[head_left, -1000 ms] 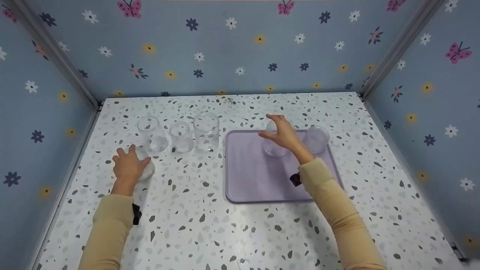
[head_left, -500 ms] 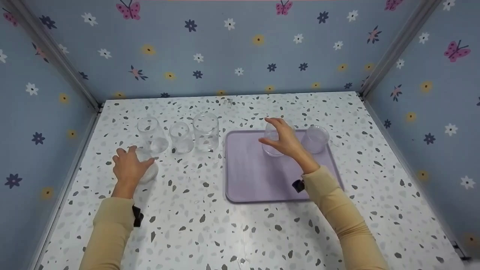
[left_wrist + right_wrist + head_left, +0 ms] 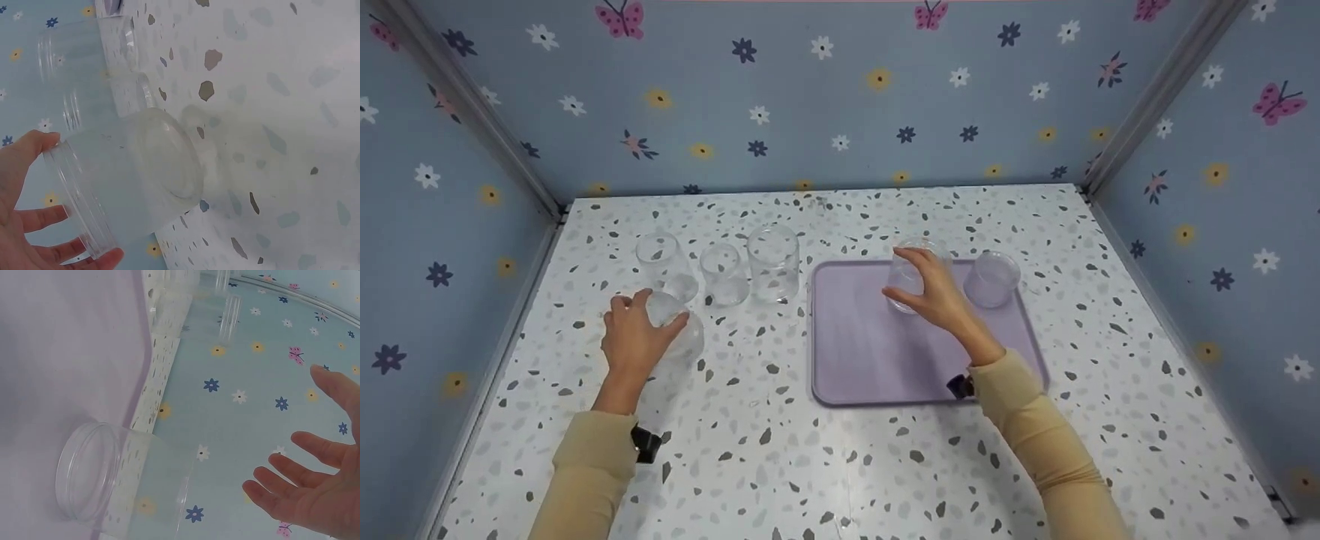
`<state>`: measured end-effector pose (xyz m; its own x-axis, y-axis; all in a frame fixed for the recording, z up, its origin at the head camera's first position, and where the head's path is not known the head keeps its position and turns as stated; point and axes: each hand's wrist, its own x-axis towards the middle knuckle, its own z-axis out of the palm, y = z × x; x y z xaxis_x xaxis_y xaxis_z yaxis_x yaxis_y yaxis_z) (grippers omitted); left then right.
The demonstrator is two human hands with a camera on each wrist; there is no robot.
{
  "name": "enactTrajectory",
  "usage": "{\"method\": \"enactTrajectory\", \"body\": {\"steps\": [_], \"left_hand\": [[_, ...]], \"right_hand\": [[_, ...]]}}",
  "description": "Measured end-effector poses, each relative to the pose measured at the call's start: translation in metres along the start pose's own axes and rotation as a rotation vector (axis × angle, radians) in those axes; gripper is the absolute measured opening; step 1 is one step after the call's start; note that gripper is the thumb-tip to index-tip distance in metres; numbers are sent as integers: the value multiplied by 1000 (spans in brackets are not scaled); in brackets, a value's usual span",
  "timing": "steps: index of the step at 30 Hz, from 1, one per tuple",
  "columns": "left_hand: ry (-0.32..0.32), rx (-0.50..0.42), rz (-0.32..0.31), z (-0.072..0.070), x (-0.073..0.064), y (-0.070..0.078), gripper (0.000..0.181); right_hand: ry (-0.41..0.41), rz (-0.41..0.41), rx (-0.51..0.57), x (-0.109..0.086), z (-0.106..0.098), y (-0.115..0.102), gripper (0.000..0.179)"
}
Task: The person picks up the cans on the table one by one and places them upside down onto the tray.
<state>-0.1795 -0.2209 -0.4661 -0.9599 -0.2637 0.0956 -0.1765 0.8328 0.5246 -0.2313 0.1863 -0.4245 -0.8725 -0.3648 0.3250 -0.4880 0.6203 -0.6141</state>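
The left hand's [image 3: 634, 334] fingers curl round the rim end of a clear jar [image 3: 121, 180], its base pointing away from them toward the speckled bench [image 3: 750, 465]. Beyond those fingers stands a tall jar [image 3: 660, 262]; farther to their right come a shorter jar [image 3: 724, 274] and a wide jar [image 3: 773, 262]. The right hand [image 3: 937, 292] hangs over the lilac tray [image 3: 862, 360], its fingers spread and holding nothing. Near and below them, apart from them, a tray jar [image 3: 87, 472] stands upright. A small cup [image 3: 992, 280] stands to their right, also on the tray.
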Motion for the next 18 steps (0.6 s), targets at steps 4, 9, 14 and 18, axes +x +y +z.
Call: {"method": "enactTrajectory", "body": {"steps": [4,9,14,18], "left_hand": [[49,-38,32,6,-6,5,68],[112,-108,78,14,-13,12,65],[167,-172,129,22,-18,21,64],[173,-230,145,27,-21,29,65]], "right_hand": [[30,-19,24,-5,3,0,57],[45,-33,66,-12,7,-2,58],[56,-32,93,-17,8,-5,58],[59,-37,107,-20,10,-5,58]]}}
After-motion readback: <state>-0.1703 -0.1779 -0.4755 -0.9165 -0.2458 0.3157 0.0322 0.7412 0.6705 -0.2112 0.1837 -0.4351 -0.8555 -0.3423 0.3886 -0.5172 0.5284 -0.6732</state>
